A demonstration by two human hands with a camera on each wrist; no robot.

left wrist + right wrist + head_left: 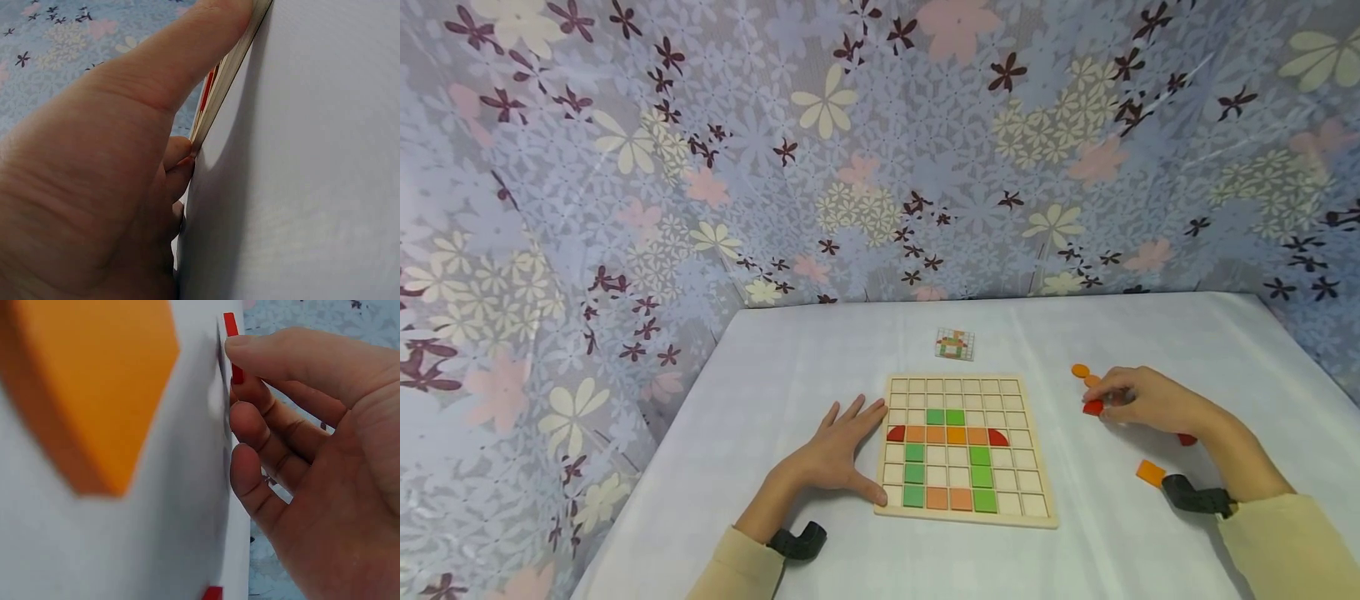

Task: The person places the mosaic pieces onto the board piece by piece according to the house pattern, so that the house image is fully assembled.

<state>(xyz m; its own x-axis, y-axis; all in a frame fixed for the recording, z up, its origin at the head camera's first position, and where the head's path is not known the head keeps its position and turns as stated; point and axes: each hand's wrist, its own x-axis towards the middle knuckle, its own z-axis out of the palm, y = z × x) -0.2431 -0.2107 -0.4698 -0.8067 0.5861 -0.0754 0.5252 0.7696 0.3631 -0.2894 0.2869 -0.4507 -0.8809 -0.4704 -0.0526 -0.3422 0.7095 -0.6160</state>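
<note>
My left hand (835, 454) lies spread at the left side of a wooden grid board (966, 520), thumb and fingertips touching its edge. In the left wrist view the thumb (194, 37) presses along the board's side. Green, orange and red tiles fill some of the grid's squares, with a rounded red tile (896, 433) at the left and another (997, 437) at the right of an orange row. To the right of the board, my right hand (1161, 404) pinches a red tile (230, 325) between thumb and forefinger, close over the table.
Two orange discs (1080, 371) lie beyond the right hand. An orange square tile (1151, 473) sits near the right wrist, and another red piece (1186, 439) is partly hidden by the forearm. Behind the board lies a small pattern card (955, 343). A flowered curtain (865, 150) hangs behind the table.
</note>
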